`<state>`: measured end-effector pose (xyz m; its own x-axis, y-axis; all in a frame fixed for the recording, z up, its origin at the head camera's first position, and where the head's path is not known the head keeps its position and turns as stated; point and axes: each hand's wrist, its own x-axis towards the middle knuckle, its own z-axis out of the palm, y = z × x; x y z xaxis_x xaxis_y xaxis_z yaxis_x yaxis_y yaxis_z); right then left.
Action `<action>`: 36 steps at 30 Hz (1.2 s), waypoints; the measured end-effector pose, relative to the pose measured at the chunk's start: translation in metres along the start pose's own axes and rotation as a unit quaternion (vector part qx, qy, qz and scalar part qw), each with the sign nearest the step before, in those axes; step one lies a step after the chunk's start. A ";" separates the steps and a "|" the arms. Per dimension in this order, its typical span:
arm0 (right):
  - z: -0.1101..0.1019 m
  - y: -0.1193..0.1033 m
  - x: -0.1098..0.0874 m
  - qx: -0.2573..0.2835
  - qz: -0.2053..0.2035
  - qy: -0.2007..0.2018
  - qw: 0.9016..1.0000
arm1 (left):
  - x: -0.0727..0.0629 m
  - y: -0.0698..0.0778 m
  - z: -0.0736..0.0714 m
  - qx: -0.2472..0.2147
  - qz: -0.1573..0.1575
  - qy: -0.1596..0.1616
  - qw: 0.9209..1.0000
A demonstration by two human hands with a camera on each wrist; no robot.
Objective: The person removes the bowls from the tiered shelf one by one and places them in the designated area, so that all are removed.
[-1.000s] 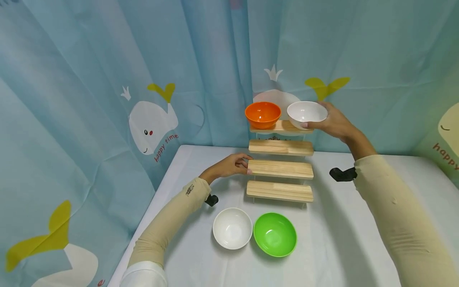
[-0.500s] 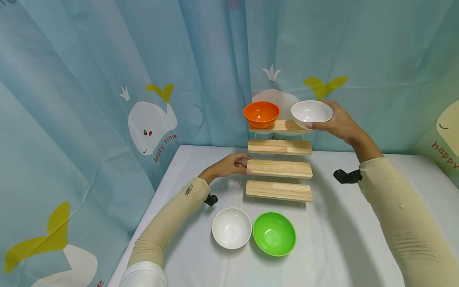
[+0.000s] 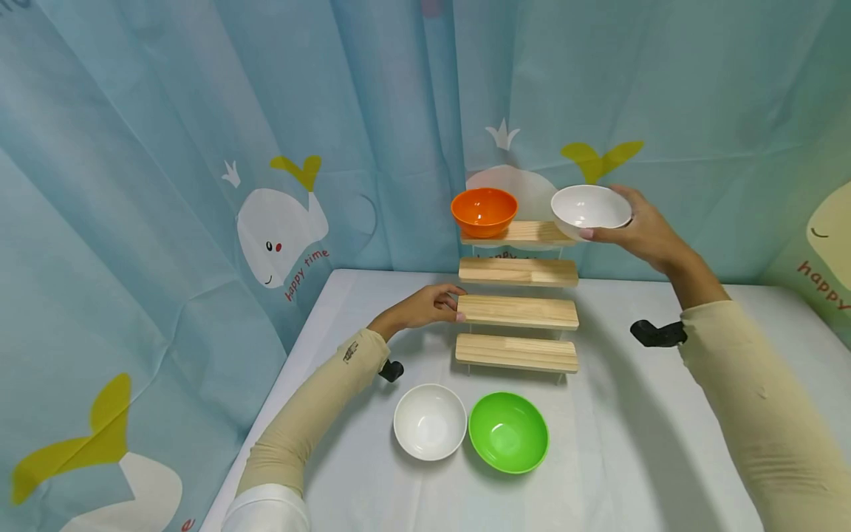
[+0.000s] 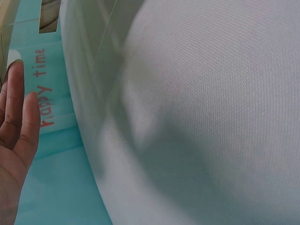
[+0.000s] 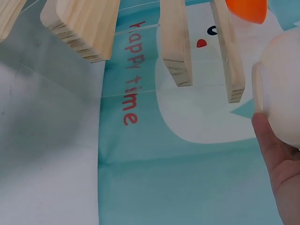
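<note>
My right hand [image 3: 654, 229] holds a white bowl [image 3: 588, 208], thumb low on its outside and fingers behind the rim. The bowl hangs off the right end of the top plank; in the right wrist view a gap shows between the white bowl [image 5: 283, 89] and the plank. A four-tier wooden stand [image 3: 518, 312] stands below. My left hand [image 3: 425, 307] holds the left end of its third plank from the top, thumb in front and index finger behind. Its other fingers look fairly straight in the left wrist view. An orange bowl [image 3: 484, 212] sits on the top plank's left half.
Another white bowl [image 3: 430, 422] and a green bowl [image 3: 508, 432] stand side by side on the white tablecloth [image 3: 618, 443], in front of the stand. A blue curtain [image 3: 399, 148] with printed whales hangs close behind the stand and along the left side.
My right hand has moved steadily rightward with the white bowl, from over the top plank's right half to beyond its end. My left hand and the other bowls stay put.
</note>
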<state>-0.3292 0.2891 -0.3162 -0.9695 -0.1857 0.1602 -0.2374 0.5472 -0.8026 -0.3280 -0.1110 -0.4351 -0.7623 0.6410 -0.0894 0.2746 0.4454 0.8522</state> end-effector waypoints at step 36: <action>0.001 0.019 -0.105 -0.034 -0.062 0.003 0.997 | 0.004 0.006 0.007 -0.004 -0.008 -0.012 1.000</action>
<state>-0.2319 0.3182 -0.3488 -0.9328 -0.2501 0.2595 -0.3587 0.5752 -0.7351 -0.3254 -0.1018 -0.4340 -0.7528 0.6480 -0.1157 0.2571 0.4513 0.8545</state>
